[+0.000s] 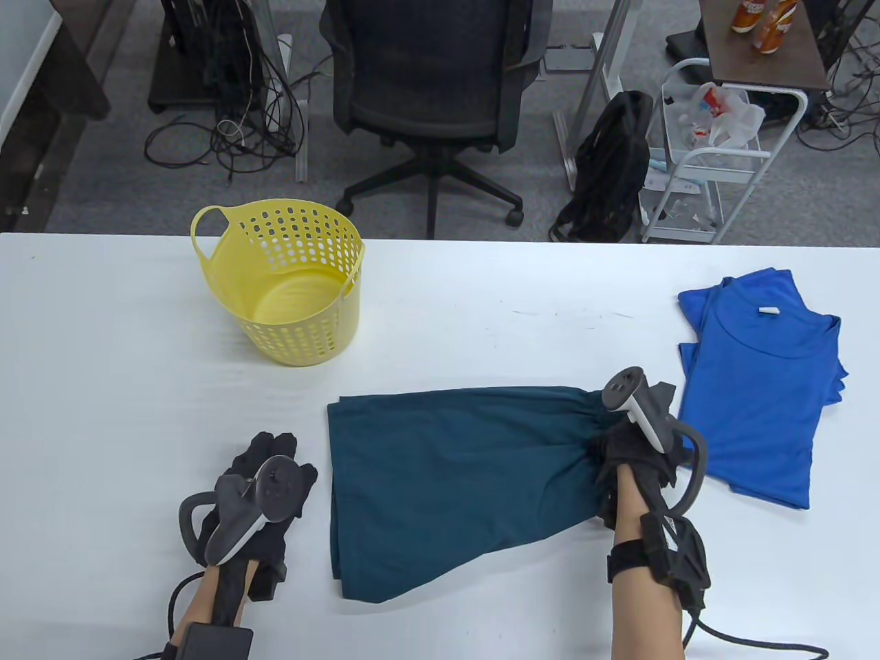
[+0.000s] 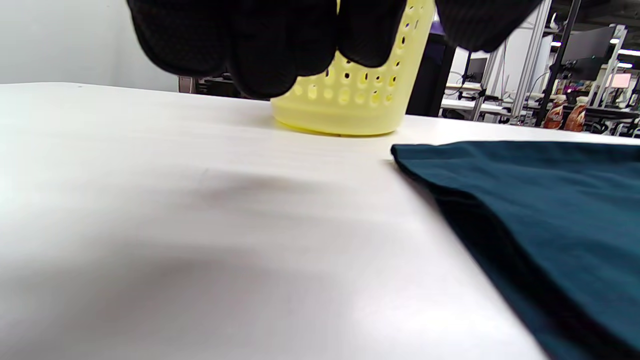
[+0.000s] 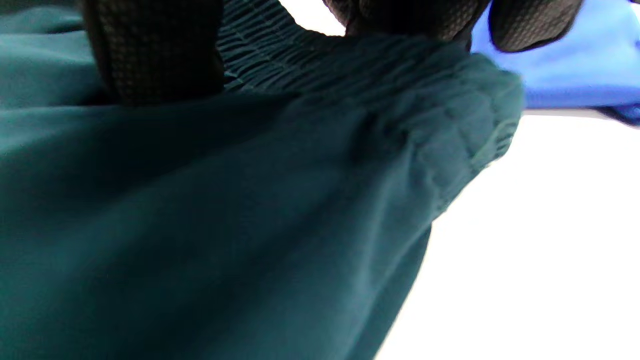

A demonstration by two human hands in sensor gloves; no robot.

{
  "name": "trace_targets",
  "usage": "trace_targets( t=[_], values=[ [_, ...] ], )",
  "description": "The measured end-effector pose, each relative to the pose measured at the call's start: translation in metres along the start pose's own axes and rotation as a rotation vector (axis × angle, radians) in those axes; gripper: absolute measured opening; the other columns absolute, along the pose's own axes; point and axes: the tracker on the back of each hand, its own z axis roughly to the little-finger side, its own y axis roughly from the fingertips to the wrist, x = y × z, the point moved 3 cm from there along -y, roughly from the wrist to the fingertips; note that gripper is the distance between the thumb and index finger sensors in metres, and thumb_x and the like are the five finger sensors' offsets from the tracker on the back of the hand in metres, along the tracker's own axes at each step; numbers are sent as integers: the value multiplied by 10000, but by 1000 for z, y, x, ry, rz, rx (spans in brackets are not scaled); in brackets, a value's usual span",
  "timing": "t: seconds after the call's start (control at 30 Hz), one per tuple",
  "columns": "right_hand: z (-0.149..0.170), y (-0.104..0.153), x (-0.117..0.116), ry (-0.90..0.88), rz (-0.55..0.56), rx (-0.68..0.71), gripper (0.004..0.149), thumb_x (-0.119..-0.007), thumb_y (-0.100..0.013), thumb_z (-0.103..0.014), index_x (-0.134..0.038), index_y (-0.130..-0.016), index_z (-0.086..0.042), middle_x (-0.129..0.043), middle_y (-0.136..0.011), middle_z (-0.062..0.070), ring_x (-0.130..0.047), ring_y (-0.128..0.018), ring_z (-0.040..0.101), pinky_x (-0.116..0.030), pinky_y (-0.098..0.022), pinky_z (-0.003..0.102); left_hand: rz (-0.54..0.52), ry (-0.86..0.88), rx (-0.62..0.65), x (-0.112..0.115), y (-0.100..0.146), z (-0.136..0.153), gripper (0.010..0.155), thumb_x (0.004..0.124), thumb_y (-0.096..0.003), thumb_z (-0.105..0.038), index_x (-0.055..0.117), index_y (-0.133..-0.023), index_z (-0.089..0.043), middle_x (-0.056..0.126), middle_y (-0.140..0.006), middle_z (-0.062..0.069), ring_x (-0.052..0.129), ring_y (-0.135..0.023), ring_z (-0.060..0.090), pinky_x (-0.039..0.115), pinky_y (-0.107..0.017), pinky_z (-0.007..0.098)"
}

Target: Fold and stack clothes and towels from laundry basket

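So the dark teal garment (image 1: 460, 481) is lying mostly flat in the middle of the worktop (image 1: 103, 344), looks like shorts or a skirt with an elastic waistband, and the right hand (image 1: 636, 457) has that waistband end bunched up in its grip, fingers curled right into the gathered fabric. The right wrist view shows the ruched band lifted a bit off the surface, which I'd guess is so it can be carried over for a fold instead of dragged. The left hand (image 1: 265, 491) hangs low over the bare worktop just beside the garment's left edge, fingers loosely bent and holding nothing; my read is it's parked there to pin the hem end once the fold comes across. The yellow laundry basket (image 1: 285, 278) sits further back and seems empty from above, so this is probably the last piece. The blue shirt (image 1: 760, 385) is already folded at the right, near the right hand, so I guess that's where the stack is meant to grow, and the teal piece likely goes on top of it once folded.
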Motion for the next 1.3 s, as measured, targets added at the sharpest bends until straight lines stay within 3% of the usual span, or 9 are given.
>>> trace_targets(
  t=[0.2,0.3,0.47,0.6,0.7,0.8,0.87,1.03,1.3],
  values=[
    [11,-9,-1,-62,-22,-20,1112,-955,-365,-443,-448,-1102,217,-762,-824,166,-827,-714,357,-550,-660,733,6,32,-18,5,-6,10,718,698,-551,-609,620,-1143,-211,681,-1187,171,834,-986,372,745,-688,562],
    [10,-4,-2,-85,23,45,810,-959,-385,-412,-659,-1005,14,-787,-719,95,-817,-660,328,-544,-656,730,17,38,-16,8,-6,12,717,699,-550,-607,627,-1141,-208,681,-1187,173,830,-990,377,742,-689,568],
    [10,3,-5,-145,50,213,559,-948,-447,-365,-748,-863,-49,-525,-1045,383,-515,-908,635,-401,-630,820,48,46,20,12,-7,10,707,699,-549,-601,628,-1139,-219,673,-1195,166,814,-1007,380,729,-700,579],
    [20,10,9,-323,28,352,558,-888,-505,-361,-679,-917,-49,-652,-1059,306,-667,-940,568,-537,-659,777,78,61,40,16,-9,12,703,697,-548,-598,627,-1139,-224,669,-1197,163,815,-1008,376,730,-701,577],
    [36,11,14,-776,-121,513,733,-774,-608,-306,-379,-1152,-15,-691,-1025,318,-829,-843,509,-669,-591,764,84,75,44,16,-8,15,725,694,-549,-598,592,-1156,-216,665,-1199,164,818,-1006,371,733,-702,573],
    [49,6,1,-827,-347,621,788,-692,-659,-369,-65,-1136,-348,-454,-1170,347,-717,-923,594,-669,-592,775,86,117,50,16,-7,19,765,693,-548,-598,536,-1181,-198,652,-1203,168,816,-1007,372,733,-701,572],
    [53,5,-8,-826,-440,641,719,-684,-664,-345,-134,-1117,-442,-267,-1220,327,-610,-982,625,-644,-611,786,90,128,51,16,-7,20,775,691,-552,-596,501,-1193,-206,649,-1205,167,813,-1010,372,732,-701,573],
    [53,4,-25,-846,-461,683,504,-751,-621,-191,-638,-1095,-317,-270,-1212,313,-648,-961,541,-722,-610,689,105,130,52,17,-6,22,751,692,-554,-590,489,-1196,-257,652,-1207,170,811,-1012,375,730,-703,574],
    [39,23,-9,-715,-338,743,653,-802,-572,-124,-500,-1150,-115,-272,-1217,221,-730,-859,461,-800,-551,505,114,143,56,16,-5,22,778,690,-553,-592,478,-1201,-217,646,-1208,170,807,-1016,374,729,-704,574]
  ],
)
